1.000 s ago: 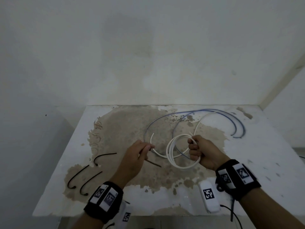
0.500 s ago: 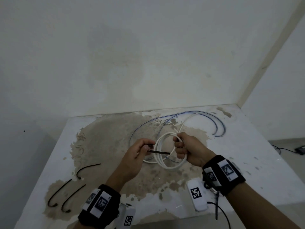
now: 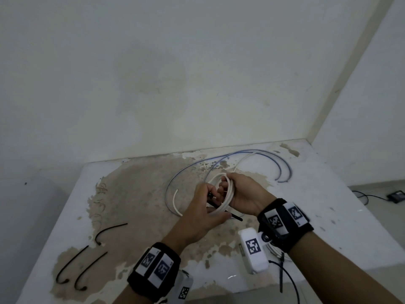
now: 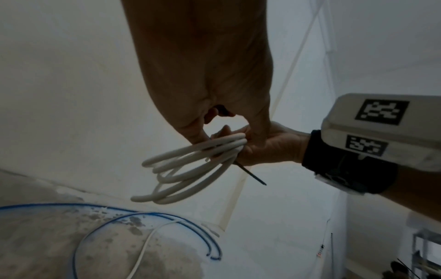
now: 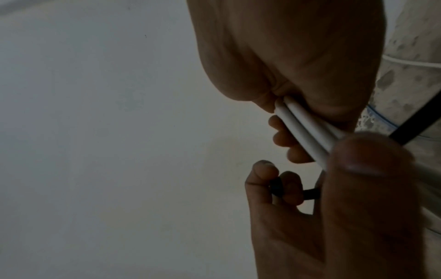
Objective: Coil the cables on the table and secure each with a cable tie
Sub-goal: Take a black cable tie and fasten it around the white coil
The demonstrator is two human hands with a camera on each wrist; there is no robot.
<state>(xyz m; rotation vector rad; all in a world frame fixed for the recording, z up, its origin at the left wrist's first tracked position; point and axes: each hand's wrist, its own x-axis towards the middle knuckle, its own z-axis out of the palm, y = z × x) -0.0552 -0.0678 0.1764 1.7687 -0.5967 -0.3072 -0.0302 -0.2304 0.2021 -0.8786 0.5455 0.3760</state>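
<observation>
White, smooth coiled cable [image 3: 228, 195] sits bunched in our right hand [image 3: 243, 197], fingers wrapped round it above the table [image 3: 328, 216] (paint flaking); our left hand [image 3: 203, 212] pinches a thin black cable tie [image 3: 235, 216].

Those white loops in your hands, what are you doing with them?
A person is bundling cables. The right hand grips a coiled white cable, lifted off the table. The left hand pinches a black cable tie and is working it around the coil; it is not yet fastened. A blue cable lies uncoiled at the back, and three spare ties wait at the left.
</observation>
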